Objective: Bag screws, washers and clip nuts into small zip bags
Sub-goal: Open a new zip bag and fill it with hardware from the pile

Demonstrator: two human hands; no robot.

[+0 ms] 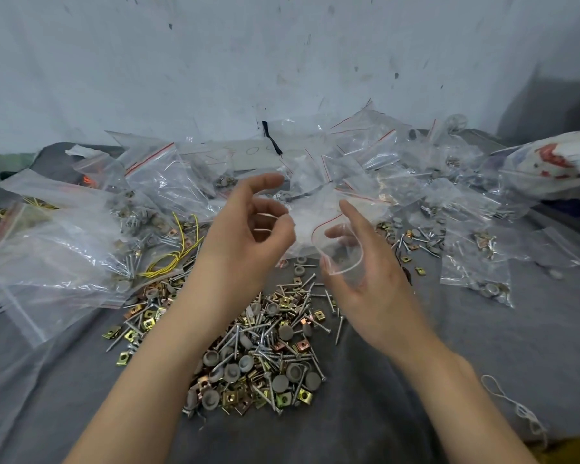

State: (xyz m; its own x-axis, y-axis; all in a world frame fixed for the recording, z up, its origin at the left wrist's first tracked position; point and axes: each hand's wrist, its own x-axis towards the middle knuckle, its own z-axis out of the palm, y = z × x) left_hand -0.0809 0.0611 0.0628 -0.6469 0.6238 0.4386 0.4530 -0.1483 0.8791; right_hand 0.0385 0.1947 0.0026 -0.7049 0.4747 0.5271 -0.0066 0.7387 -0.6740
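Grey cloth [482, 346] covers the table, with filled zip bags [154, 182] banked from nine to three o'clock. Loose screws, washers and clip nuts [265, 346] heap at six. At centre the right hand [372, 286] grips a small zip bag [344, 262], mouth agape. The left hand [245, 229] curls at its nine o'clock; whether it holds anything, I cannot tell.

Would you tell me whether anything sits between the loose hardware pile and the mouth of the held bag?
Nothing visible does. The right hand holds the small zip bag with its mouth open above the far edge of the pile; the left hand is beside it, not across the opening.
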